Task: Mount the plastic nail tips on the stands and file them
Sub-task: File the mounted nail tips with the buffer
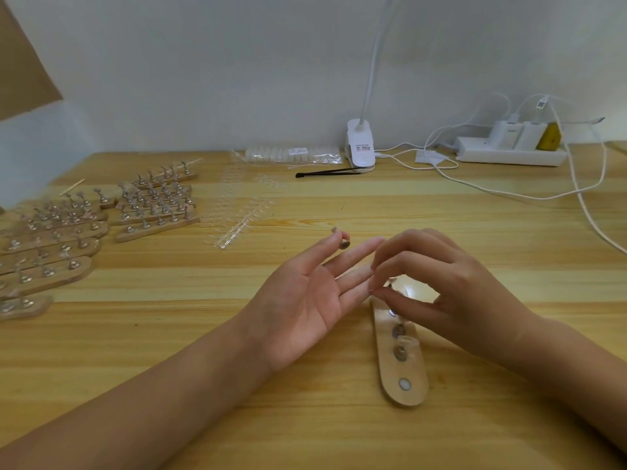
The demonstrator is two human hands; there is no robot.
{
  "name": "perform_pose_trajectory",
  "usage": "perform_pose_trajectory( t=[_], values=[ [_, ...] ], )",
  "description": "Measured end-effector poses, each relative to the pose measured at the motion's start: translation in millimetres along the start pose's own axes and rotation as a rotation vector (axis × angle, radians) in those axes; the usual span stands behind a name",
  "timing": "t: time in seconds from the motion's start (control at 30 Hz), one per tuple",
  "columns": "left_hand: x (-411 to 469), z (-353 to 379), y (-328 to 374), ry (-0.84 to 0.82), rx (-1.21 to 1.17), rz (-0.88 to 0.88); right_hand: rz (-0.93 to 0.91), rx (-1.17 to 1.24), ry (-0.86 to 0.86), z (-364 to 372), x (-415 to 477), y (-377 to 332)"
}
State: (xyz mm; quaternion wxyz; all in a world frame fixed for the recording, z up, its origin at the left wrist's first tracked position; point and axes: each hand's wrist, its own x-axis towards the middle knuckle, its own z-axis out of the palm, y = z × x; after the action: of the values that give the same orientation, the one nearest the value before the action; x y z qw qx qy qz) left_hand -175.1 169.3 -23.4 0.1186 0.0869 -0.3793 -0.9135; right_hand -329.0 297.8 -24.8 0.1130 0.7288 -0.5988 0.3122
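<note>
The left hand lies palm up at the middle of the frame. Most of its fingers are straight and spread, while the two on the thumb side pinch a small metal stand at their tips. The right hand is just right of it, fingers curled, with thumb and forefinger drawn close together over the upper end of a wooden base. A small dark piece shows at those fingertips, but I cannot tell whether the hand holds it.

The base lies lengthwise on the surface, lower right of centre. Two metal stands sit on it, with a clear nail tip between them and a bare round disc near its lower end.

Clear tip strips lie on the surface upper left of the hands. Further left are many more bases in rows, set with stands. Along the wall at the top are a bag, a black tool, a lamp clip and a power strip with white cables.
</note>
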Motion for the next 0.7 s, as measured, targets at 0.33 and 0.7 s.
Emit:
perform_pose_trajectory(
  t=[0.33,0.7],
  values=[
    [0.2,3.3,0.5,-0.015,-0.002,0.046,0.029,0.054,0.005,-0.1,-0.3,-8.1],
    [0.3,4.2,-5.2,0.025,0.127,0.119,0.043,0.246,0.164,-5.3,-3.0,-4.1]
  ],
)
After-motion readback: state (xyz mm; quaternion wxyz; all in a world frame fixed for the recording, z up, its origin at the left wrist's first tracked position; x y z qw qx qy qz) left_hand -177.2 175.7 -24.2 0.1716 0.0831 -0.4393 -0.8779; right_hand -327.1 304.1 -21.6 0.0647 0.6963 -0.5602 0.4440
